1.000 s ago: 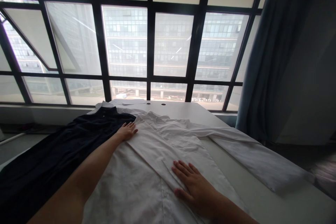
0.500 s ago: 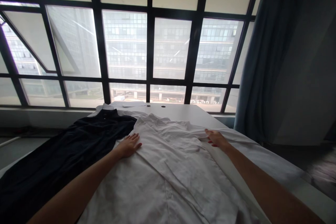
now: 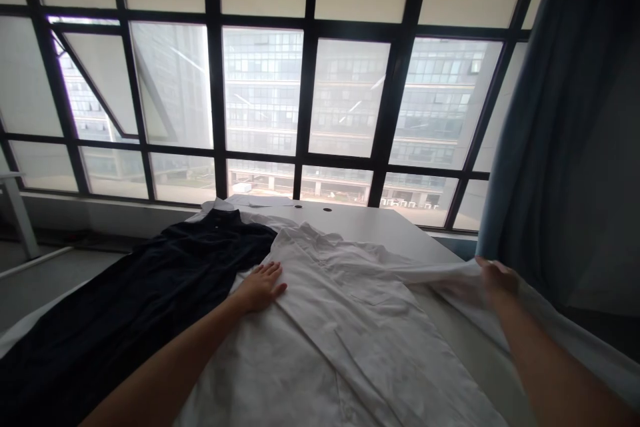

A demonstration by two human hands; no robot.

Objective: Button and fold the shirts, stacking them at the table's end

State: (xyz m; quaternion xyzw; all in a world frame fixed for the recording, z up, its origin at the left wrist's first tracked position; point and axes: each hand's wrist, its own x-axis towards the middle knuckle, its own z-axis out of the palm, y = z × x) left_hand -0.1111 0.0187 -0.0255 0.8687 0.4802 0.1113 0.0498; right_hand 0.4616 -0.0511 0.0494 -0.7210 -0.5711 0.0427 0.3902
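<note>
White button-up shirt [image 3: 350,340] lies flat, collar toward the window, on a white table [image 3: 365,223], body running toward the camera and off the near edge of the frame. Left hand [image 3: 260,287] rests palm-down on the shirt's left part of the frame, near its edge; fingers [image 3: 273,282] flat, close together, not pinching. Right hand [image 3: 497,280] is at the far right on the shirt's sleeve [image 3: 440,277], which rises off the table toward it. Those fingers [image 3: 486,265] are blurred (motion smear), so cannot tell if they pinch the cloth. Dark navy collared garment [image 3: 125,300] lies just beside the shirt, left of it, touching along the edge. Two small round holes [image 3: 313,207] mark the table's far part. Behind: black-framed window [image 3: 310,80], blue curtain [image 3: 545,133] at right.
</note>
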